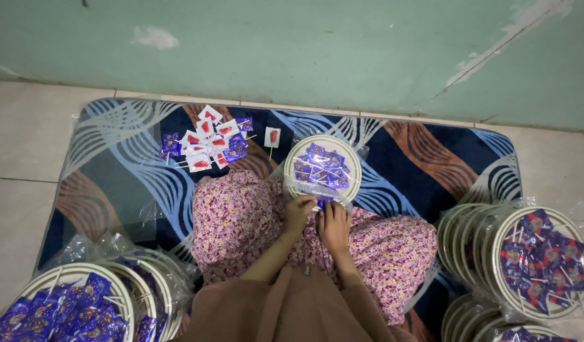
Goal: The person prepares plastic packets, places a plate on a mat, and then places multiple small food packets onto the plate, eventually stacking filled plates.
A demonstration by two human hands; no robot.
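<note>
Pack in hand: a round white-rimmed hoop pack of purple-wrapped lollipops in clear plastic (323,166), centre of the frame, resting on the floral-skirted lap so both hands can work its lower edge.
Left hand: left hand (298,212), fingers curled, pinching the plastic at the pack's lower rim.
Right hand: right hand (335,225), just beside it, fingers bent onto the same plastic edge.
Loose stock: red-and-white and purple wrapped lollipops (206,144), upper left on the patterned blue and brown mat (425,158), within reach.
Finished-looking packs: stacked hoop packs at right (532,259) and lower left (76,304), kept aside.
</note>
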